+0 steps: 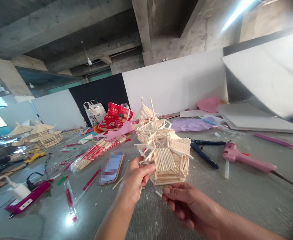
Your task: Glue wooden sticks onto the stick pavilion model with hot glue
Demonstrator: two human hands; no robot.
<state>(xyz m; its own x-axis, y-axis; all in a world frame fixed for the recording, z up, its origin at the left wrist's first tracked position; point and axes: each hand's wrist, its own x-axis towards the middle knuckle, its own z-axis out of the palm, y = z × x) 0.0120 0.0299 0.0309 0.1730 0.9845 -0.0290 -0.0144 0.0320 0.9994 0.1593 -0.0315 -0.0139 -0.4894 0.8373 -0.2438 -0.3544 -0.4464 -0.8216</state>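
Observation:
A model pavilion (pixel 164 158) built of thin wooden sticks stands upright on the grey table in front of me, with slatted roof panels and a pointed top. My left hand (pixel 138 175) is closed on its left side, the thumb against the edge of a slatted roof panel. Low in front of the model, my right hand (pixel 183 203) pinches a short wooden stick (pixel 158 193) between thumb and forefinger. That stick is apart from the model. The left hand's fingertips are partly hidden behind the sticks.
To the right lie dark-handled pliers (pixel 203 153) and a pink glue gun (pixel 248 158) with its cord. A phone (pixel 112 168), packs of sticks (pixel 98 151) and a magenta power strip (pixel 27 200) are on the left. Behind stand a red bag (pixel 115 116) and white boards (pixel 258 116).

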